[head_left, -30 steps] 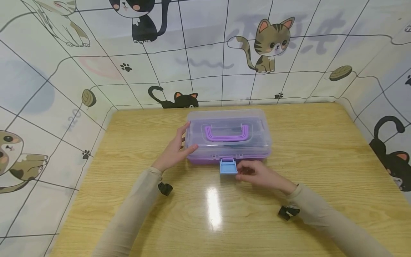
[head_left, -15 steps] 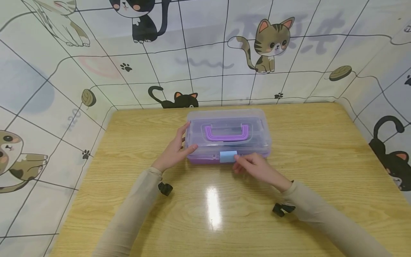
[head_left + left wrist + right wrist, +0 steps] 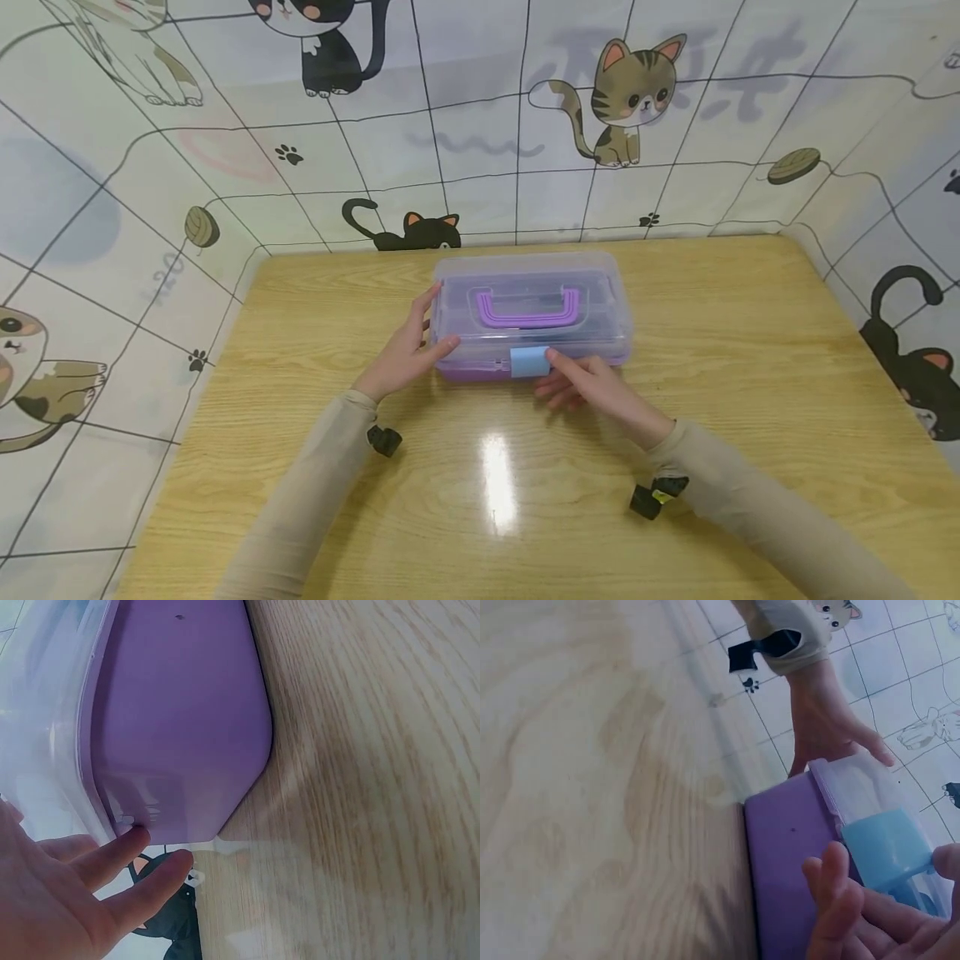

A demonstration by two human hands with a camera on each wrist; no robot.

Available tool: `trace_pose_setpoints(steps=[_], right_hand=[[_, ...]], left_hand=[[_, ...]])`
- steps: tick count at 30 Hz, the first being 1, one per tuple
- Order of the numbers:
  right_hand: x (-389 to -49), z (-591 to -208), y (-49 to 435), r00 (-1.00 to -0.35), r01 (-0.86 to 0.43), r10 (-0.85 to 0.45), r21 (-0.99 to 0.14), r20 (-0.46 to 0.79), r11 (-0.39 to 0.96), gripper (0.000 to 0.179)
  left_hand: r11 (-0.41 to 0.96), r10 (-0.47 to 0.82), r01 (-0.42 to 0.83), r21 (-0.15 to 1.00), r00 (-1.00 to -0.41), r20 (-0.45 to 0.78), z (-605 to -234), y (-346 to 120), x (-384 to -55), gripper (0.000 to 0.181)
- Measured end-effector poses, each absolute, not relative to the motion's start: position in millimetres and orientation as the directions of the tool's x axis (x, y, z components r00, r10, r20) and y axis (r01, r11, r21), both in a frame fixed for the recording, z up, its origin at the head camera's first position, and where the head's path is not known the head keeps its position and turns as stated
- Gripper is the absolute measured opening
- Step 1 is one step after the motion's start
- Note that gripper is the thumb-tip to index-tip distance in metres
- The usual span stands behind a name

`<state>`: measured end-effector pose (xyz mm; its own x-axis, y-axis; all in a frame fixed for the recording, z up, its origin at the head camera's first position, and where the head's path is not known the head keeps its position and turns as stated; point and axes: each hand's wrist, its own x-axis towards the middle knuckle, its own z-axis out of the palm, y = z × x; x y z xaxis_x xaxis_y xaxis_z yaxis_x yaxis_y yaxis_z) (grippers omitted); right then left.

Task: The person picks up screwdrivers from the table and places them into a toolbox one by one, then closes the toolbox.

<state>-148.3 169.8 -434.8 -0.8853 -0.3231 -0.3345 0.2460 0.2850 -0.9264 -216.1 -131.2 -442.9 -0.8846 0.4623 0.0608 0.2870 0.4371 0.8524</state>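
Note:
A storage box (image 3: 604, 292) with a clear lid, purple base and purple carry handle (image 3: 528, 321) stands closed on the table. My left hand (image 3: 405, 352) steadies its left end: the thumb rests at the lid's front corner, the fingers reach along the side. In the left wrist view, extended fingertips lie against or close to the purple base (image 3: 180, 727). At the front, a light blue latch (image 3: 529, 362) is turned up against the lid. The thumb of my right hand (image 3: 596, 396) presses the latch's right edge, while its other fingers hang loosely below, before the base.
The wooden table (image 3: 300, 308) is bordered at the back and sides by white sheeting (image 3: 480, 108) printed with cats and grid lines. A black camera mount (image 3: 385, 441) sits at the left wrist, and another (image 3: 651, 500) at the right.
The blue latch, which stuck out from the front, has swung up against the lid with my right thumb on it. My right hand moved slightly up and left. My left hand stayed put.

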Motion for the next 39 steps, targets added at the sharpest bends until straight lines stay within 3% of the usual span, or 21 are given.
trace_pose_setpoints(steps=[11, 18, 32, 39], right_hand=[[-144.1, -444.7, 166.1, -0.871, 0.344, -0.285, -0.911, -0.400, 0.228, 0.066], [-145.6, -449.0, 166.6, -0.874, 0.331, -0.288, -0.912, -0.393, 0.241, 0.066], [-144.6, -452.9, 161.5, -0.860, 0.365, -0.278, -0.896, -0.428, 0.251, 0.067], [-143.9, -451.9, 160.8, -0.839, 0.408, -0.307, -0.893, -0.449, 0.188, 0.068]], left_hand=[[0.431, 0.467, 0.275, 0.859, -0.883, 0.048, -437.0, -130.4, -214.8, 0.082], [0.424, 0.482, 0.266, 0.866, -0.875, 0.033, -399.9, -122.8, -197.7, 0.079], [0.415, 0.473, 0.238, 0.878, -0.881, 0.015, -400.4, -123.1, -198.0, 0.079], [0.410, 0.474, 0.234, 0.882, -0.881, 0.013, -404.8, -122.4, -199.9, 0.079]])
